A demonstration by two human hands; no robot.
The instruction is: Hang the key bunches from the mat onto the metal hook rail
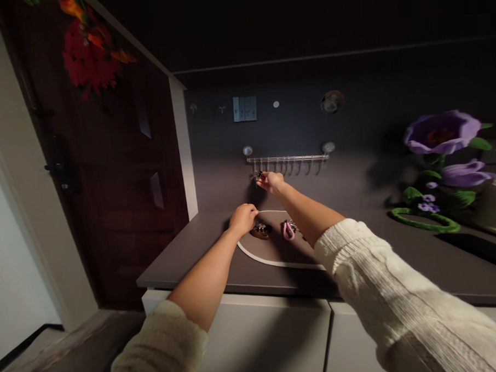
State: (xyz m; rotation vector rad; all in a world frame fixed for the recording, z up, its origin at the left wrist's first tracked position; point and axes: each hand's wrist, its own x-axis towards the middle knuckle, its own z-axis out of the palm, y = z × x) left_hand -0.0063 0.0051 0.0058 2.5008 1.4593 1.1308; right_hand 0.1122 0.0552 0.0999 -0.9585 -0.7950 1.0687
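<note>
My right hand [271,181] reaches up to the left end of a clear hook rail [288,159] on the dark wall. Its fingers pinch a small bunch of keys [256,177] close to the leftmost hooks. Whether the keys hang from a hook, I cannot tell. Lower down, my left hand [244,219] is closed above the left edge of a white-rimmed oval mat [276,264]; anything inside its curled fingers is hidden. Just right of it lies a brown key holder with metal parts [260,230]. Further right sits a pink strap keychain [288,231] with metal pieces.
A wall switch panel [245,109] is above the rail. Purple artificial flowers [443,133] and a green ring [424,222] stand on the counter [185,243] at right. To the left is a dark red door [116,186] with red flowers [88,58].
</note>
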